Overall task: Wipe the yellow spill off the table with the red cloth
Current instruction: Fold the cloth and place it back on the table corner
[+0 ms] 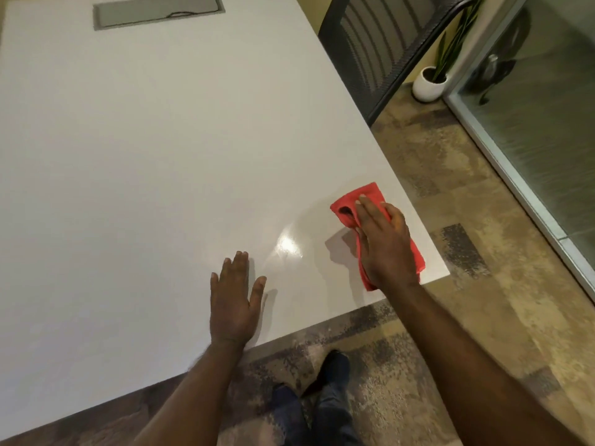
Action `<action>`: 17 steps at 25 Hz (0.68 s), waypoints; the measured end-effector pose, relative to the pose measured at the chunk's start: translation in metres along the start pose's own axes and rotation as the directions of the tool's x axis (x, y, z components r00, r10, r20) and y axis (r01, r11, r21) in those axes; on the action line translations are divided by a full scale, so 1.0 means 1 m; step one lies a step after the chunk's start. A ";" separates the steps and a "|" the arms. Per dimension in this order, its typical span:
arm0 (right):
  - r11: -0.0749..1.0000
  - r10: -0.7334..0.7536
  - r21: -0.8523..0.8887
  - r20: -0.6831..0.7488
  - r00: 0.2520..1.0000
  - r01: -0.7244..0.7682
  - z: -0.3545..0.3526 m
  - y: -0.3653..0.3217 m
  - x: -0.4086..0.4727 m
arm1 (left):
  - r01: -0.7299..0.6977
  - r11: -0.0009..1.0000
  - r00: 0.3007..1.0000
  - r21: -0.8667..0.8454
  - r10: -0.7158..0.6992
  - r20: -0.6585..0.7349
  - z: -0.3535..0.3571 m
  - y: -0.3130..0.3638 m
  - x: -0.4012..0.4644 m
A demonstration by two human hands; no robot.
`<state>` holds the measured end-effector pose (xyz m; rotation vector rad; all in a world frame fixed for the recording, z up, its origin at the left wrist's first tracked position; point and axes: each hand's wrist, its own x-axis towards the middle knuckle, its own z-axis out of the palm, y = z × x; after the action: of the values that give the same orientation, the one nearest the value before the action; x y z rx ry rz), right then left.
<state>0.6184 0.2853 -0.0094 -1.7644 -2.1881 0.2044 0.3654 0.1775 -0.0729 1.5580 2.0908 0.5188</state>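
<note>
The red cloth [349, 204] lies crumpled near the white table's [145, 149] near right corner. My right hand [384, 243] presses flat on top of it, fingers together, covering its middle. My left hand [233, 304] rests palm down on the table by the front edge, fingers apart, holding nothing. I see no yellow spill on the bare surface; a shiny wet-looking patch [288, 246] lies between the two hands. Anything under the cloth is hidden.
A grey cable hatch [157, 11] is set into the table at the far end. A dark mesh chair [383, 46] stands at the right edge. A white plant pot [429, 83] sits on the floor beside a glass wall [531, 123]. My feet [322, 397] are below.
</note>
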 end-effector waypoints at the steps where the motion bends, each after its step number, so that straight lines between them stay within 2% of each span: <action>1: 0.993 -0.116 0.002 0.019 0.993 0.116 -0.006 -0.015 -0.006 | 0.035 0.995 0.999 -0.093 -0.036 -0.007 -0.012 0.009 -0.001; 3: 0.933 -0.359 0.001 0.077 0.930 0.360 -0.015 -0.040 -0.018 | 0.106 0.932 0.994 -0.346 -0.096 0.045 -0.040 0.031 -0.005; 5: 0.838 -0.544 0.021 0.114 0.831 0.545 -0.024 -0.061 -0.027 | 0.222 0.729 0.972 -0.648 -0.108 0.211 -0.075 0.054 -0.007; 6: 0.796 -0.604 0.039 0.119 0.788 0.605 -0.028 -0.070 -0.031 | 0.276 0.633 0.953 -0.723 -0.082 0.291 -0.091 0.065 -0.010; 8: 0.735 -0.678 0.083 0.096 0.729 0.672 -0.040 -0.087 -0.034 | 0.293 0.598 0.938 -0.746 -0.029 0.345 -0.120 0.081 -0.019; 10: 0.679 -0.732 0.133 0.049 0.679 0.722 -0.057 -0.100 -0.028 | 0.263 0.607 0.948 -0.750 -0.016 0.319 -0.142 0.094 -0.029; 12: 0.620 -0.768 0.234 -0.016 0.641 0.749 -0.072 -0.106 -0.022 | 0.239 0.574 0.961 -0.783 -0.022 0.277 -0.157 0.099 -0.038; 13: 0.609 -0.754 0.319 -0.049 0.654 0.726 -0.080 -0.107 -0.018 | 0.222 0.565 0.967 -0.795 -0.022 0.255 -0.164 0.100 -0.042; 14: 0.619 -0.702 0.430 -0.072 0.709 0.657 -0.087 -0.104 -0.015 | 0.207 0.560 0.972 -0.802 -0.027 0.232 -0.170 0.101 -0.045; 16: 0.647 -0.485 0.666 -0.017 0.874 0.372 -0.099 -0.097 -0.005 | 0.169 0.541 0.985 -0.824 -0.054 0.167 -0.182 0.105 -0.054; 17: 0.630 -0.359 0.758 0.089 0.929 0.170 -0.103 -0.093 -0.001 | 0.156 0.528 0.988 -0.834 -0.067 0.142 -0.186 0.105 -0.059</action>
<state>0.5673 0.2545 0.1157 -0.9655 -2.0207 1.1120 0.3533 0.1474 0.1461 0.8154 1.4341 1.1729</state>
